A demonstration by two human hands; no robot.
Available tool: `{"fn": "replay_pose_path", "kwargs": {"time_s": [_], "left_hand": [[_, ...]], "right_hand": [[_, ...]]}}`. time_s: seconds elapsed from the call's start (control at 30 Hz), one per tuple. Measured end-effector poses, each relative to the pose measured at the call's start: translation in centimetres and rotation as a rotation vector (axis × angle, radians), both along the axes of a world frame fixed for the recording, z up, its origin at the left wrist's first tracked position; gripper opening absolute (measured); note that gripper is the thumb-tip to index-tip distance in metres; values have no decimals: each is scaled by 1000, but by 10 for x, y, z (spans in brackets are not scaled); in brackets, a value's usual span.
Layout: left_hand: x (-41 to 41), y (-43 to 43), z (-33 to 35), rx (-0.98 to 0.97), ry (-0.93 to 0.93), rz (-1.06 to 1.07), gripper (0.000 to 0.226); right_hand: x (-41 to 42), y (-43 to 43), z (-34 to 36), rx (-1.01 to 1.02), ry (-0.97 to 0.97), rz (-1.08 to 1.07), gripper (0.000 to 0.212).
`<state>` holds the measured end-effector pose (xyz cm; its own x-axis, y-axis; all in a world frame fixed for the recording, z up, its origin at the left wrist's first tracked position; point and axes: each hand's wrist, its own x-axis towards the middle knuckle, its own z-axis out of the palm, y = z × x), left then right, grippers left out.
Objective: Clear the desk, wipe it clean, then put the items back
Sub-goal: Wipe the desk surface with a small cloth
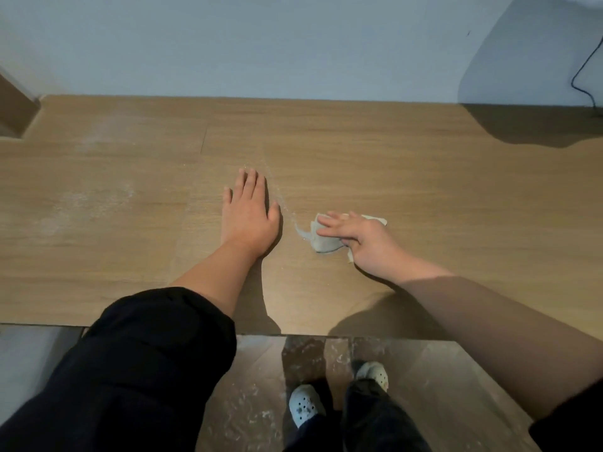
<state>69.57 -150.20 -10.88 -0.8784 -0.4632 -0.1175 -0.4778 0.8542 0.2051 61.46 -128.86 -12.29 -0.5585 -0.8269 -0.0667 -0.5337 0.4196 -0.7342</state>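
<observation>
Fingers [333, 220] of the right hand [365, 241] lie straight atop the cloth [324, 244]; left hand [249, 216] flat beside it.

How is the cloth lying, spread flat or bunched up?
Bunched up: the cloth lies in crumpled folds on the desk, pressed under the right hand.

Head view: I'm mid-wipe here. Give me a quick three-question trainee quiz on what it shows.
1. True or false: the left hand lies flat on the light brown wooden desk, holding nothing.
2. Which hand presses the crumpled pale cloth onto the desk? A) left hand B) right hand C) both hands
3. Fill in: the whitish dust patch lies on the left hand's ____ side.
Key: 1 true; 2 B; 3 left.
</observation>
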Motion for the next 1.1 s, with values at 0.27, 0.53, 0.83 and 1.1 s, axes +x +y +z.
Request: {"fn": "replay_pose_path", "kwargs": {"time_s": [0.27,0.53,0.83,1.1], "left_hand": [[49,37,14,33,29,-175,62],[91,62,-2,-27,-70,-264,80],[87,65,-5,-38,-40,-147,61],[87,64,-7,-59,-41,-147,61]], "right_hand": [[-1,24,43,-123,-215,-419,49],[30,135,24,256,83,-870,61],[80,28,15,333,169,-776,78],[71,28,32,-73,-107,-668,71]]}}
